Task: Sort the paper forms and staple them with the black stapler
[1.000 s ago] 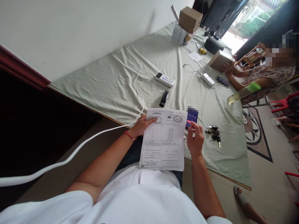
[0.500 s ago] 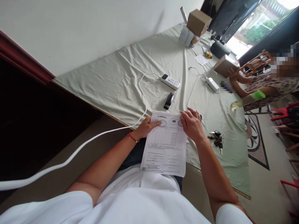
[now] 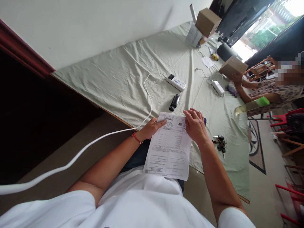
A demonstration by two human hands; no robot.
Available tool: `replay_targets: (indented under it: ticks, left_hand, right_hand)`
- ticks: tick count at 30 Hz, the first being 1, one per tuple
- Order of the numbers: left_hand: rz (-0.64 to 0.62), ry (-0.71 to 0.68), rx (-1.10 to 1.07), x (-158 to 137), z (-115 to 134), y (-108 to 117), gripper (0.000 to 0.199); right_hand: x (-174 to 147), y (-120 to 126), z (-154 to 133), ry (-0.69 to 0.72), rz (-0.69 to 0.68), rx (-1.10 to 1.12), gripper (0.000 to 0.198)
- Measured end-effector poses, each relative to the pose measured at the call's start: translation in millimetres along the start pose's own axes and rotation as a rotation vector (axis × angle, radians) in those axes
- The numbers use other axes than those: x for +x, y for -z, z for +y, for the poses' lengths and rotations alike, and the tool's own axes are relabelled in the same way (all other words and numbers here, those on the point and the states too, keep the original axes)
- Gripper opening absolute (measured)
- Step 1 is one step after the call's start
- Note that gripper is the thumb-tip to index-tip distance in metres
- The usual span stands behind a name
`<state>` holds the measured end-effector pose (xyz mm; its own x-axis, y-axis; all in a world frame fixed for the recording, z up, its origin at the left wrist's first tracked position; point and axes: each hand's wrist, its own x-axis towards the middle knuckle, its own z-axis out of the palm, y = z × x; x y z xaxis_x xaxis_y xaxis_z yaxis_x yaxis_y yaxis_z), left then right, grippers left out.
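Observation:
A stamped, printed paper sheet [image 3: 169,152] slants from the table edge toward my lap, its print upside down to me. My left hand [image 3: 153,128] pinches its upper left edge, thumb on top beside a round stamp; the other fingers are hidden underneath. Across the upper right corner lies my right hand [image 3: 196,124], back upward, fingers stretched and slightly apart, partly covering a second stamp. Just beyond the sheet is a small black device [image 3: 174,102]. A bunch of keys [image 3: 220,144] rests right of my right hand. A dark blue edge [image 3: 205,121] peeks out behind that hand.
On the green tablecloth [image 3: 106,76] are a white power strip [image 3: 176,83] with a cable, another white adapter [image 3: 218,88], and cardboard boxes [image 3: 208,22]. A co-worker at the right handles a box [image 3: 233,67] near a green-capped bottle [image 3: 252,105].
The view has shifted slightly, so table items sit a little further right. My right fingers have moved slightly on the sheet's corner. The co-worker's box is now tilted.

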<state>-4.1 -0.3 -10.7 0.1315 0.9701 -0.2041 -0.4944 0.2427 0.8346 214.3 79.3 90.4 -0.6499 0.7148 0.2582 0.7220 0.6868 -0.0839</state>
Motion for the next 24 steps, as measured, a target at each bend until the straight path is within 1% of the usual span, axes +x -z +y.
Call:
replay_targets:
  ticks: [3,5,8,13,17,21,24]
  left_hand:
    - [0.001,0.014,-0.048,1.9,-2.9,0.1,0.058]
    - [0.001,0.011,-0.069,2.0,-2.8,-0.6,0.06]
    - [0.007,0.0,-0.076,0.3,0.0,-2.6,0.06]
    - [-0.003,0.016,-0.122,-3.5,6.7,-6.7,0.062]
    - [-0.021,0.029,-0.154,-4.0,8.3,-8.0,0.059]
    - [-0.01,0.026,-0.161,-3.2,8.0,-7.5,0.062]
    - [-0.005,0.03,-0.154,-2.7,9.2,-7.6,0.059]
  right_hand:
    - [11.6,4.0,-23.3,0.07,-0.008,0.009,0.043]
    - [18.6,5.0,-37.0,0.107,-0.06,0.023,0.043]
    - [25.2,4.9,-49.4,0.121,-0.143,0.045,0.04]
    - [28.2,4.1,-56.3,0.107,-0.179,0.048,0.04]
    - [28.8,3.2,-58.3,0.116,-0.206,0.038,0.041]
    - [30.2,1.0,-59.2,0.126,-0.191,0.038,0.037]
    - [33.2,1.4,-58.6,0.125,-0.214,0.039,0.033]
